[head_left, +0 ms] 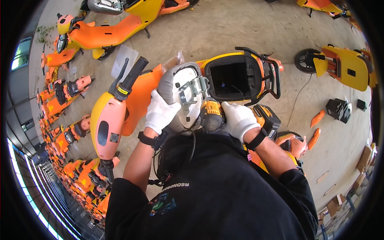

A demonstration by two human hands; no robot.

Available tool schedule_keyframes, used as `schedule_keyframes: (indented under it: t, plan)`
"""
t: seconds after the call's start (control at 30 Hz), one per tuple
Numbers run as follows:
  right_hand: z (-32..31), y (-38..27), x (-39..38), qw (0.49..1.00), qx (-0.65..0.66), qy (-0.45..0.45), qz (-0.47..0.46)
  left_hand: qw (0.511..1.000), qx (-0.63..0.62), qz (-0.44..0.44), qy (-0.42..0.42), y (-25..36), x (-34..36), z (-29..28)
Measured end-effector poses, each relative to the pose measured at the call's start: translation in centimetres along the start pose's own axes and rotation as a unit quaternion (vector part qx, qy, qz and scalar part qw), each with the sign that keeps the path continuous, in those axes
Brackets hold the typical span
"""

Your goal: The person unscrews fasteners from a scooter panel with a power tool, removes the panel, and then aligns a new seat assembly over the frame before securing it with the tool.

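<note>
In front of me stands an orange and yellow scooter [138, 90] with its grey seat [167, 78] tipped up. The seat's white underside and a metal hinge bracket [188, 93] face me. My left hand [161, 111], in a white glove, is closed on the seat's near side edge. My right hand [240, 119], gloved too, is wrapped round a yellow and black cordless drill [212, 114]. The drill's head is close to the lower part of the seat underside, and its bit is hidden. Beside the drill, the black storage compartment [234, 78] is uncovered, with a thin wire inside.
A black rear rack [276, 78] borders the compartment. Another scooter [344, 70] is at the right, near a black box [338, 110] and orange panels [314, 138] on the floor. Rows of scooters [86, 176] fill the left. A clear plastic sheet [125, 60] lies beyond the handlebar [130, 80].
</note>
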State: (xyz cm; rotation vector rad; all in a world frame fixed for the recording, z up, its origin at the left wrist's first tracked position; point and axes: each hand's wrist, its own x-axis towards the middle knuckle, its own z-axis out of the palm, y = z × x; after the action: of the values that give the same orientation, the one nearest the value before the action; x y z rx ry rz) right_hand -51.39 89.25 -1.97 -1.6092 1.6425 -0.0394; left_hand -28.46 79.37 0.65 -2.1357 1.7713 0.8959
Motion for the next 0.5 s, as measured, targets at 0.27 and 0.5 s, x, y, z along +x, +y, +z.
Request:
schedule_keyframes:
  t: [0.27,0.5]
  plan:
    - [-0.9,-1.4,0.1,0.999,-0.015,-0.031,0.016,0.999,-0.033,-0.03,-0.019,-1.4,0.5,0.4]
    - [-0.8,-1.0,0.0,0.999,-0.018,-0.028,0.02,0.999,-0.027,-0.014,-0.015,-0.4,0.1,0.4]
